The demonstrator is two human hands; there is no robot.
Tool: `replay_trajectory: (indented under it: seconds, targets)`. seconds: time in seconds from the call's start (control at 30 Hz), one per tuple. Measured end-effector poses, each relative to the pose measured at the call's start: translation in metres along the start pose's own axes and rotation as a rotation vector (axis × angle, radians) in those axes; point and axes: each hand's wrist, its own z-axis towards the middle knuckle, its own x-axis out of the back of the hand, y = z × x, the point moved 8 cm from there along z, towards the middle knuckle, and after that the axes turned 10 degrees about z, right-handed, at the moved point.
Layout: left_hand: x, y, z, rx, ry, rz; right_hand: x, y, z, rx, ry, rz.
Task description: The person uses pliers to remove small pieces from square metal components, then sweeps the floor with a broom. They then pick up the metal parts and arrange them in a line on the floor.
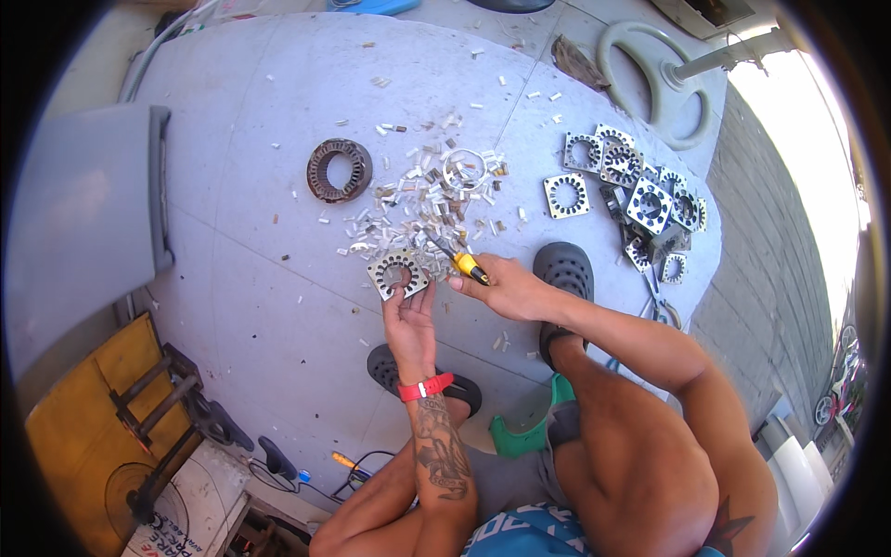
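Observation:
My left hand [409, 325] holds a square metal motor stator core [394, 275] by its near edge; slots ring its round central hole. My right hand [510, 290] is closed on a yellow-and-black-handled tool [471, 268], its narrow dark tip pointing away to the upper left; whether it is pliers I cannot tell. Beneath and beyond both hands spreads a pile of small silvery pieces [408, 200]. A pale ring [465, 169] lies among them. Left of the pile rests a round, rusty brown slotted stator core [340, 171].
Several square stator cores [648, 204] are heaped at the right, near a pair of pliers or shears [661, 302]. A steering-wheel-shaped base [654, 84] stands at the far right. My clog-shod feet [563, 269] flank the work. A grey cabinet [83, 213] stands left.

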Motion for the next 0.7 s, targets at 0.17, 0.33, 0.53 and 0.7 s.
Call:
replay_trajectory:
  seconds: [0.17, 0.33, 0.53, 0.7]
  targets:
    - [0.006, 0.003, 0.0, 0.001, -0.025, 0.0, 0.008, -0.043, -0.016, 0.677, 0.463, -0.998]
    - [0.01, 0.008, 0.003, -0.05, -0.072, -0.026, 0.014, -0.02, 0.003, 0.398, 0.257, -0.534]
    - [0.008, 0.025, 0.004, 0.002, -0.23, -0.209, 0.055, -0.023, -0.003, 0.37, 0.224, 0.136]
    - [0.016, 0.026, 0.006, 0.097, -0.153, -0.057, 0.089, 0.009, -0.032, 0.168, 0.315, -0.066]
